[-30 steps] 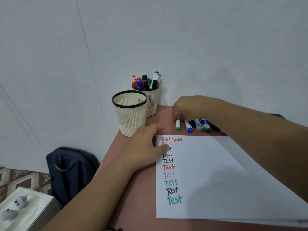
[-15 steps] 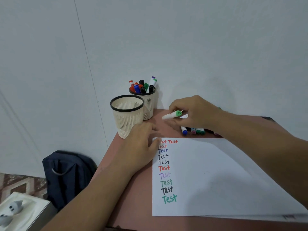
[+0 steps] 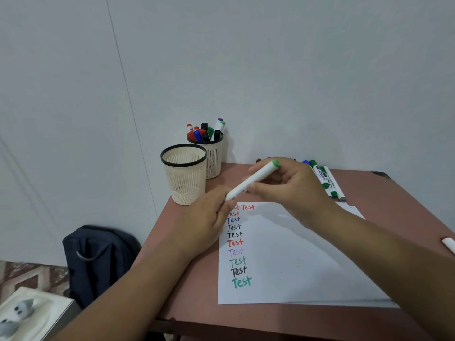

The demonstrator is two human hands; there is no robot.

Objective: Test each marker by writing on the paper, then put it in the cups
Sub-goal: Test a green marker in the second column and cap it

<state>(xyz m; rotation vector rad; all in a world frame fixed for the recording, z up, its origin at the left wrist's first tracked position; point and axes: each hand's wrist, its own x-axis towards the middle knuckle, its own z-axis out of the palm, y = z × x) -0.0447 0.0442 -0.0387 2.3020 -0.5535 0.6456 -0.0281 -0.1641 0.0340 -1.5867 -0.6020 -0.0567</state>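
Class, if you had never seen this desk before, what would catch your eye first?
The white marker with a green end, held slantwise between both hands over the top of the paper. Next, the column of coloured "Test" words down its left edge, and the marker-filled cup by the wall.

— Where's the marker (image 3: 251,180)?
— Mid-frame, white with a green end, tilted above the paper (image 3: 283,262), which carries a column of coloured "Test" words.
— The cups?
— Left of centre: near cup (image 3: 184,175) empty, far cup (image 3: 213,157) full of markers.
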